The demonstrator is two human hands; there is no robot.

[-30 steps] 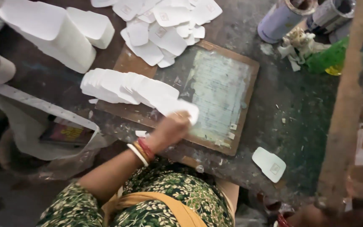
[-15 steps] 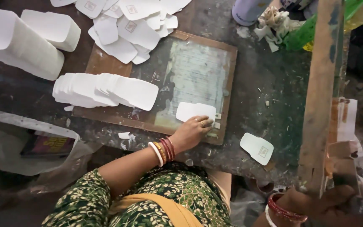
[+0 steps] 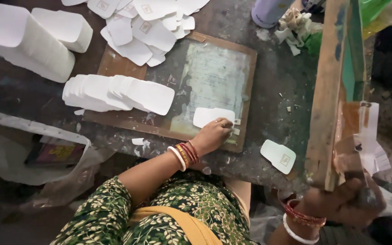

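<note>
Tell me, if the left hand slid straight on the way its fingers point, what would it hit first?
The left hand points up and right, its fingertips on a white card lying on the wooden board. Going on, it would push that card first; beyond it the board's pale middle looks bare.

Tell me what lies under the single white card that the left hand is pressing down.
The white card lies on the pale, ink-stained panel of the wooden board, with the left hand touching its lower edge. The surface directly beneath the card is covered, so it cannot be seen.

One head-worn camera looks steeply down, close over the worktable point(image 3: 277, 90).
</note>
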